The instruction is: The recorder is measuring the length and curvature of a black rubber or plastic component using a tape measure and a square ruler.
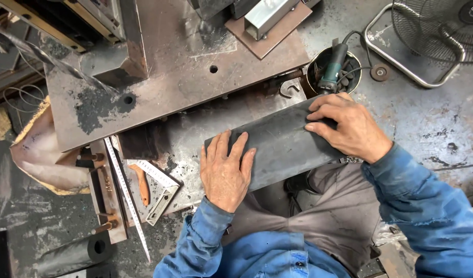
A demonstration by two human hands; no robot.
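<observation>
A dark flat steel plate (283,139) lies across the lap and the edge of a rusty steel workbench (185,77). My left hand (225,170) rests palm down on the plate's left end, fingers spread. At the plate's right end, my right hand (347,126) presses down with fingers bent over the top edge. Both sleeves are blue.
A long steel ruler (127,198) and a try square with an orange handle (154,190) lie at the left. A green angle grinder (333,64) sits in a round bin. A floor fan (432,36) stands at the top right. A black pipe (74,255) lies on the floor.
</observation>
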